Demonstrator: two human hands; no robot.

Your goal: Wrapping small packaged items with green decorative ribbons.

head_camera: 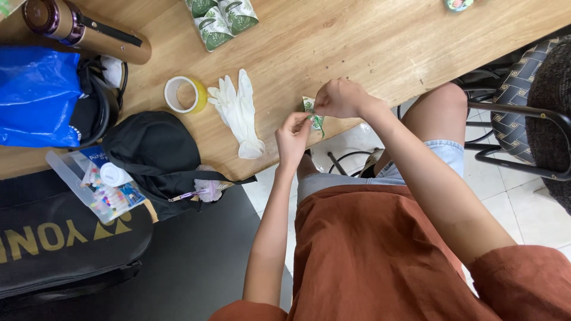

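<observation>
Both my hands hold a small green-and-white packet (313, 114) over the near edge of the wooden table (357, 41). My left hand (292, 138) pinches its lower end from below. My right hand (340, 98) grips its upper end with the fingers closed. Most of the packet is hidden by my fingers. A pair of white gloves (239, 113) lies flat on the table just left of my hands.
A roll of tape (184, 94) sits left of the gloves. Several green-and-white packs (221, 16) lie at the far edge. A black pouch (157, 156), a clear plastic box (98, 184), a blue bag (35, 95) and a brown bottle (83, 30) crowd the left. A chair (529, 101) stands at right.
</observation>
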